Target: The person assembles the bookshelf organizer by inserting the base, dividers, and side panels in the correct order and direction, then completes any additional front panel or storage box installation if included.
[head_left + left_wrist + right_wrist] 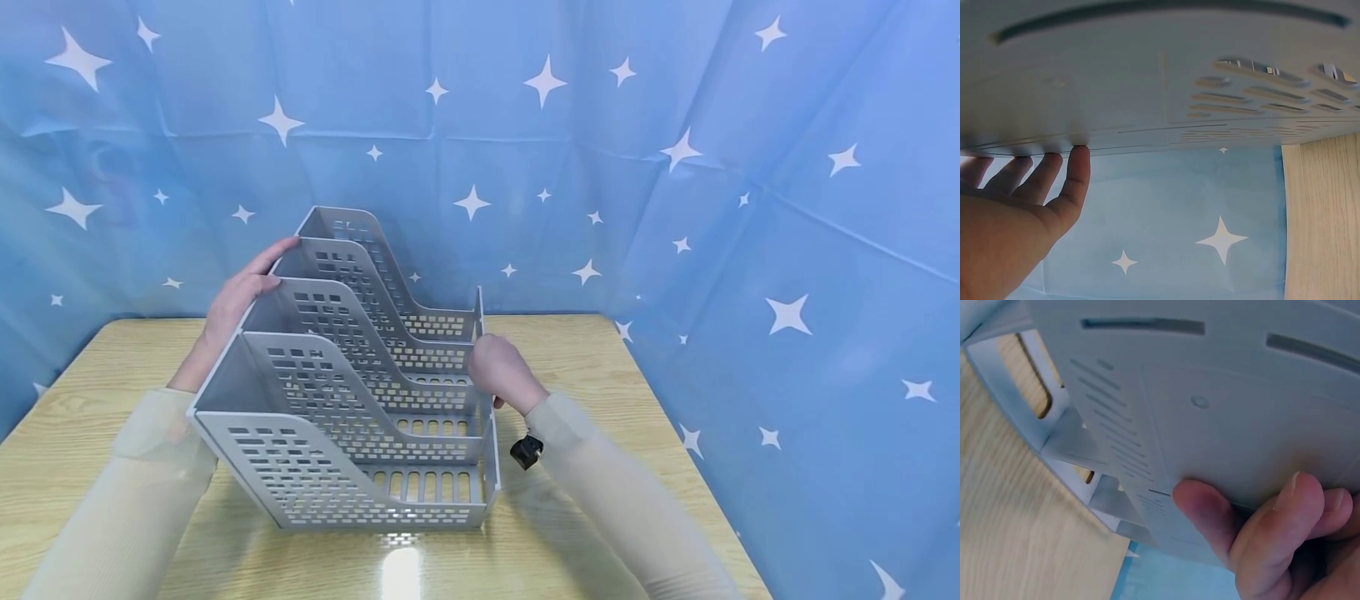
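Note:
A grey plastic file rack [322,467] with several tall compartments stands on the wooden table, its side panels pierced with brick-like slots. My left hand [236,296] reaches along its high back at the left, fingers extended toward the upper edges. In the left wrist view, the fingertips [1079,153] touch the grey panel. At the low front wall on the right, my right hand [504,372] has its fingers curled and grips the rack. The right wrist view has the fingers [1204,503] bent against the outer face of a grey panel.
A light wooden table [570,350] spreads under and around the rack. Behind it and to the right hangs a blue curtain [720,250] with white stars. A small black device [527,451] sits at my right wrist.

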`<action>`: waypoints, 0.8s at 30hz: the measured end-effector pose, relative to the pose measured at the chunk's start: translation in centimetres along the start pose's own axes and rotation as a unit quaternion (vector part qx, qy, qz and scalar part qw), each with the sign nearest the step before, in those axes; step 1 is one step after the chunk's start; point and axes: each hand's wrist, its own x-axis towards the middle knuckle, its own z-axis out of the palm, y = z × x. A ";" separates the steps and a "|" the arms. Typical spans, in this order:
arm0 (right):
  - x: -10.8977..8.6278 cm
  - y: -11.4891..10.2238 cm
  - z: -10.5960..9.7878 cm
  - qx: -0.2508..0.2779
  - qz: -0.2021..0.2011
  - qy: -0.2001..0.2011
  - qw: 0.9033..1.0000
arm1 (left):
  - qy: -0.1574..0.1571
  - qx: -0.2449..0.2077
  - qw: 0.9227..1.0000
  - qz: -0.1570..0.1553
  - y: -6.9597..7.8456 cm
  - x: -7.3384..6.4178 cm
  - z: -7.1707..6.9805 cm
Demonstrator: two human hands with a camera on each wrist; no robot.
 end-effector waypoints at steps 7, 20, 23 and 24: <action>0.1 0.3 1.3 0.001 -0.013 0.023 1.000 | 0.001 -0.009 1.000 0.014 -0.5 0.1 0.0; 0.5 0.9 4.2 0.095 0.037 0.093 0.990 | -0.005 -0.092 0.996 0.013 -1.0 -0.2 0.0; 0.6 0.9 4.6 0.074 0.035 0.114 0.990 | -0.008 -0.096 0.995 0.019 -1.1 -0.2 0.0; 0.6 0.9 4.7 0.068 0.035 0.119 0.990 | -0.008 -0.097 0.995 0.020 -1.2 -0.2 0.0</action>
